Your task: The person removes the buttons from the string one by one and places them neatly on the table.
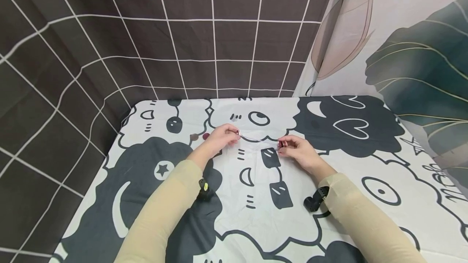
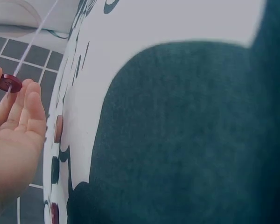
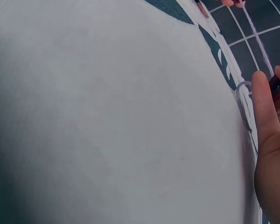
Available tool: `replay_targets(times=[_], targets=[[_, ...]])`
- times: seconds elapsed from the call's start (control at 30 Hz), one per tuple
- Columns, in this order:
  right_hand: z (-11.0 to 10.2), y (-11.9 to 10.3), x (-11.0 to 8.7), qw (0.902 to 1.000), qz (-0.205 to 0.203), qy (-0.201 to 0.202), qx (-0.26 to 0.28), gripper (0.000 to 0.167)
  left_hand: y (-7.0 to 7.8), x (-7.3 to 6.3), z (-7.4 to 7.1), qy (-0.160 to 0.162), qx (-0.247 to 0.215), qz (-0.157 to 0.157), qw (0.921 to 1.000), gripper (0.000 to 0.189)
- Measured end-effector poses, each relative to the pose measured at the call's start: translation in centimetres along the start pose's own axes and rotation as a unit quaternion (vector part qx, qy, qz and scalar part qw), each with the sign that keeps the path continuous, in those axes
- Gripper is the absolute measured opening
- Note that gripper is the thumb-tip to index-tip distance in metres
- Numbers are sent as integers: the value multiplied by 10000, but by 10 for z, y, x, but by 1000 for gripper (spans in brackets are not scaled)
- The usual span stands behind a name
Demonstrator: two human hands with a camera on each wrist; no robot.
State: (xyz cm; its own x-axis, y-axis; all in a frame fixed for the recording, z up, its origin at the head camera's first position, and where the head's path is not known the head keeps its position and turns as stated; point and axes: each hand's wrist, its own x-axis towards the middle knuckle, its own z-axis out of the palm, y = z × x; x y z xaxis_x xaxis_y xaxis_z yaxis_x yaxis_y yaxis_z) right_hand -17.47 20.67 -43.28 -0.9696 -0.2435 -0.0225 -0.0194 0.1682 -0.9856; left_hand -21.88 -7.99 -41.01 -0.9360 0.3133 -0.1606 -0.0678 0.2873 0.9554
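Fingers point(image 2: 36, 109) of L hand point(image 1: 222, 136): thumb and fingertip pinch a maroon button point(image 2: 9, 83) at its rim, other fingers loosely bent alongside. R hand point(image 1: 300, 151): thumb pinches a red-and-dark item point(image 1: 282, 144) against the fingers, w/ one finger extended beside it. White string point(image 2: 35, 44) spans btwn both hands, approx. straight. Step in hand (judged): drawing string thru button or setting tension btwn the two ends; can't tell which. Next move calls for: firm rim pinch at L, steady hold at R, pull along string axis, min. sideways load. Caution: button is small and looks smooth, so it may slip or spin if pinch slackens. Button pos.: held up at L end of string, clear of desk point(image 1: 256, 226). Appearance: round, flat, thick-rimmed, dark maroon w/ slight gloss; string appears to pass thru nr. centre, w/ short length showing below; hole count too small to tell. R-side item: red and dark, largely covered by fingers; exact form can't be told. Ref. loose parts: brown disc point(image 1: 193, 137) and dark red disc point(image 1: 206, 136) lie on desk, just beside L hand.
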Motion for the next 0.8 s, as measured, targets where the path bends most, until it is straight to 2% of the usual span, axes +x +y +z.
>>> replay_targets(times=[0.27,0.73,0.8], targets=[[-3,3,-1,9989,-186,18,435,40,1,-4,-2,-2,47,-66,10000,35],[-5,0,-1,9994,-29,50,352,39,-5,-4,-8,30,-34,-32,10000,32],[-5,-3,-1,9996,14,46,283,39,-1,-8,-10,-6,-10,-47,10000,32]])
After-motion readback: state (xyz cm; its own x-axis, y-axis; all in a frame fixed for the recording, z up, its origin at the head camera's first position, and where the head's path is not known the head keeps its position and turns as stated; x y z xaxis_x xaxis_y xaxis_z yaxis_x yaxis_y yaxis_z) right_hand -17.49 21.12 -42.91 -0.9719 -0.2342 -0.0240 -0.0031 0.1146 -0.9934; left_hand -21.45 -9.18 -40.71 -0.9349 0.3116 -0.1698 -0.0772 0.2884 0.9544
